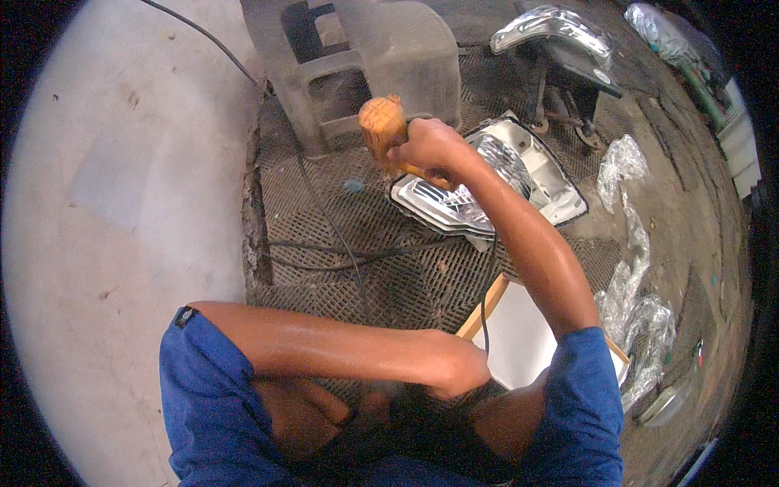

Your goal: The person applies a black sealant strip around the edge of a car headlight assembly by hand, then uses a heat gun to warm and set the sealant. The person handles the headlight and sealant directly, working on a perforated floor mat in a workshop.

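My right hand [434, 150] is closed around the handle of an orange, round-bodied corded tool [383, 126], whose exact kind I cannot make out. It hovers over the left side of an opened vehicle headlight [556, 166], which has a pale housing, chrome reflector and dark rim and lies on the mat. From the tool hand a black cord [489, 280] hangs down to my left hand [458, 367]. That hand is curled closed near my lap, with the cord running into its fingers. My right forearm covers part of the headlight.
A grey plastic chair [414, 73] stands ahead. Another chrome headlight part [552, 31] rests on a dark stand at the far right. Crumpled clear plastic [641, 316] lies to the right, beside a wood-edged white panel [515, 333]. Black cables [324, 211] cross the textured mat [316, 296].
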`<state>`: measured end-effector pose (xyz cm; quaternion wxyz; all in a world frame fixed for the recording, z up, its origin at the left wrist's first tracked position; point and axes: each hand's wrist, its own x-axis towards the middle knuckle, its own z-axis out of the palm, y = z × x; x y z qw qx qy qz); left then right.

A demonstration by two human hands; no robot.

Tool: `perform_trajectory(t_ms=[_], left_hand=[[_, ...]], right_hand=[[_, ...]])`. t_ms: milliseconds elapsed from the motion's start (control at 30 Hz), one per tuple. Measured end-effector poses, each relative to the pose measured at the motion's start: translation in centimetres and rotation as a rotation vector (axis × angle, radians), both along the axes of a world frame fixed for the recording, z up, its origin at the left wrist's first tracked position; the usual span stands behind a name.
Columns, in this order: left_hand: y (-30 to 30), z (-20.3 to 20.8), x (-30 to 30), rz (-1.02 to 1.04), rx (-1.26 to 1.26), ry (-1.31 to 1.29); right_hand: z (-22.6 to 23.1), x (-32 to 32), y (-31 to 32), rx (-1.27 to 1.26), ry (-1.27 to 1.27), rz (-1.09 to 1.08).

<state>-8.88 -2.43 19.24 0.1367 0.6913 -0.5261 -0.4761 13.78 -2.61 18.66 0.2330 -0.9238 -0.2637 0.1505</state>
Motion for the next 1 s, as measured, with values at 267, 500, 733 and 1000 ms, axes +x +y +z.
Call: perform_trajectory(t_ms=[267,500,733,1000], left_hand=[[0.2,0.5,0.2,0.139,-0.113,-0.036],[-0.3,0.5,0.3,0.111,-0.142,-0.033],[-0.6,-0.3,0.1,0.155,-0.254,-0.07],[-1.2,0.0,-0.1,0.2,-0.305,-0.095]], right_hand=[[3.6,2.1,-1.0,-0.037,0.088,0.046],[4.5,2.7,-1.7,-0.087,0.046,0.057],[6.4,2.2,-2.4,-0.193,-0.027,0.072],[6.6,2.5,-4.6,-0.26,-0.202,-0.008]])
